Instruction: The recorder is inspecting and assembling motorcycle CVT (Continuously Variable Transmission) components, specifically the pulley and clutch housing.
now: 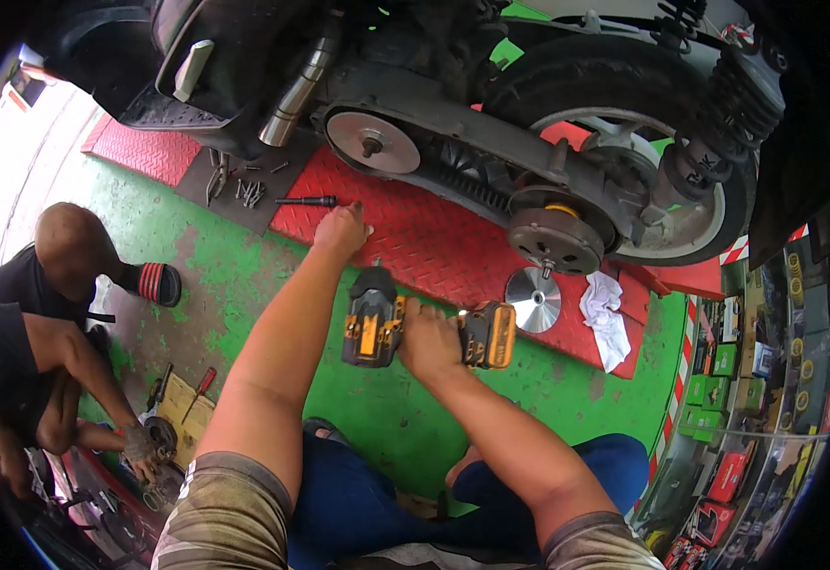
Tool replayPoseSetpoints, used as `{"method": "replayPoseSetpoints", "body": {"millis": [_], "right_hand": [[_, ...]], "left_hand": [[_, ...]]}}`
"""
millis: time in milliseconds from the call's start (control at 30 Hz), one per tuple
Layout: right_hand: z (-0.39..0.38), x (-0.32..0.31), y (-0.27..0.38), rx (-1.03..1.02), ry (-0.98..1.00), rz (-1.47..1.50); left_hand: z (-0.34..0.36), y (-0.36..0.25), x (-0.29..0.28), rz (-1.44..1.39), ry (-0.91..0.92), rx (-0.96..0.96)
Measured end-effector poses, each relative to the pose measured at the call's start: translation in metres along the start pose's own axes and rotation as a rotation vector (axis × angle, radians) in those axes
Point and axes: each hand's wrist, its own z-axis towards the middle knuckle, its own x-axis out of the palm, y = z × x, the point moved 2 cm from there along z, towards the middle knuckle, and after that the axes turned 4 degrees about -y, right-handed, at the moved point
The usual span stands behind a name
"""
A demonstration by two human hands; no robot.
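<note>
My right hand (431, 340) grips the handle of a black and yellow cordless impact wrench (373, 318), its bare square drive pointing toward the scooter. My left hand (342, 231) is over the red tread-plate platform (415, 237), its fingers curled and partly hidden. A dark socket extension (306, 200) lies right beside its fingertips. Ahead is the scooter's opened belt drive, with a round front pulley disc (373, 142), a toothed belt (472, 180) and a grey clutch (555, 242) at the rear. A shiny metal pulley disc (532, 300) rests on the platform below the clutch.
A crumpled white cloth (605, 318) lies right of the disc. Several bolts (251, 193) sit on a dark mat. At left a co-worker (44, 323) crouches over parts and a red-handled screwdriver (201, 388). A glass case of boxes (719, 408) stands at right.
</note>
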Motion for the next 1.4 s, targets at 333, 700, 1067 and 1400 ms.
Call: {"method": "replayPoseSetpoints", "body": {"millis": [333, 700, 1067, 1400], "right_hand": [[0.0, -0.066, -0.112, 0.219, 0.167, 0.059], [-0.096, -0.112, -0.326, 0.292, 0.096, -0.058], [-0.101, -0.079, -0.404, 0.293, -0.077, -0.042], [-0.104, -0.073, -0.405, 0.314, -0.001, -0.051]], "left_hand": [[0.004, -0.029, -0.012, 0.077, 0.008, -0.053], [-0.002, -0.021, -0.059, 0.016, -0.195, -0.193], [-0.02, -0.101, -0.107, -0.507, -0.837, -0.051], [-0.001, -0.111, -0.099, -0.759, -0.826, -0.072]]}}
